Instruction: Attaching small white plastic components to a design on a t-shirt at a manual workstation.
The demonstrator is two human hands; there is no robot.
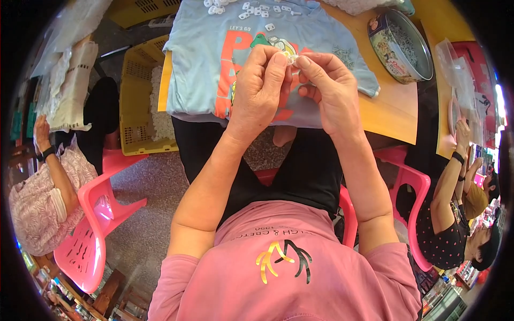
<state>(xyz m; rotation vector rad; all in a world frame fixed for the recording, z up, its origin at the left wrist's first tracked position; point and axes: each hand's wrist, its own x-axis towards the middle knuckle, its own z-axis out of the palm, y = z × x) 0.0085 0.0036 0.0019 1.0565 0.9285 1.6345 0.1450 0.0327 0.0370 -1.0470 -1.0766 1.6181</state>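
Note:
My left hand and my right hand meet above a blue T-shirt spread over the table. Between the thumbs and fingertips of both is a small clear-white plastic piece; its exact kind is too small to make out. Fingers hide part of it. Beyond my hands, several small white plastic parts with holes lie scattered on the shirt. A little heap of small metal pieces rests on the cloth, to the right of my right hand.
An oval tin holding small metal pieces stands at the right of the yellow tabletop. On the left is a yellow crate with white parts inside. Pink chairs and other people at work flank me on both sides.

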